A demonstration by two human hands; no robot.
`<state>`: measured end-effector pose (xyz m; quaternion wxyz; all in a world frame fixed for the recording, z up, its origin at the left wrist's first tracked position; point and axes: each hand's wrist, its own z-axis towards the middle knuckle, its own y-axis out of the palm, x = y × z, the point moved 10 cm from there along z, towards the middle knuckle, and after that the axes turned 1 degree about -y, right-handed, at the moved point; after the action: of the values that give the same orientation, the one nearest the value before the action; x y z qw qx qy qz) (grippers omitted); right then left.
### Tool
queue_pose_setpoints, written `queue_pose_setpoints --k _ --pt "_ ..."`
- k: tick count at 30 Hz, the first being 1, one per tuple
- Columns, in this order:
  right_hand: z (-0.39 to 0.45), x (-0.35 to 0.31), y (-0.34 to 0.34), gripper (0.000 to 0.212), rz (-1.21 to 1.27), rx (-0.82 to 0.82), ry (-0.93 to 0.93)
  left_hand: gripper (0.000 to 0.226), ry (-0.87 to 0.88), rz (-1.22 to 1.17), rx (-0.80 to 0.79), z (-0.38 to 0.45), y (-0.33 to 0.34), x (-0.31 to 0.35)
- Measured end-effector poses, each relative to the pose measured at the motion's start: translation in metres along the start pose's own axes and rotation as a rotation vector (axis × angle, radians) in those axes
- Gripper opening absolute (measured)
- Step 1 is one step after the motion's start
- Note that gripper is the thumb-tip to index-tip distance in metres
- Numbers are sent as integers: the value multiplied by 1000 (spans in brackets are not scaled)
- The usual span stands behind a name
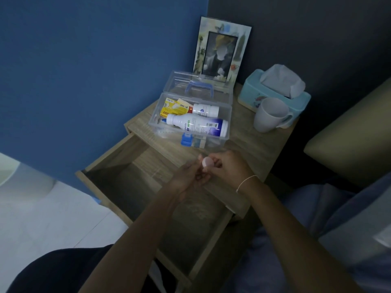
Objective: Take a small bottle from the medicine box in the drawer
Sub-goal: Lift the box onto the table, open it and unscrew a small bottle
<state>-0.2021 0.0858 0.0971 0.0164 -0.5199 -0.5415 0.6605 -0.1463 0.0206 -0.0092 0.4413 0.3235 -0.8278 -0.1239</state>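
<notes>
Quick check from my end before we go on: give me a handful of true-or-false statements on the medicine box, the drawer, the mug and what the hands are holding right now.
1. The medicine box sits inside the drawer. False: it stands on the nightstand top.
2. The box lid is open. True.
3. Both hands, left hand and right hand, hold a small white-capped bottle between them. True.
4. The drawer is shut. False: it is pulled out.
5. The mug lies on its side. False: it stands upright beside the tissue box.
</notes>
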Motion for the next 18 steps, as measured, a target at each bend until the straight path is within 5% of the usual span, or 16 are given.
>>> queue_pose_setpoints --k 7,18 --pt "1 0 -10 20 81 29 28 51 65 196 -3 4 3 9" --pt "9 -19 -2 13 -96 -30 -75 54 37 187 37 11 -3 10"
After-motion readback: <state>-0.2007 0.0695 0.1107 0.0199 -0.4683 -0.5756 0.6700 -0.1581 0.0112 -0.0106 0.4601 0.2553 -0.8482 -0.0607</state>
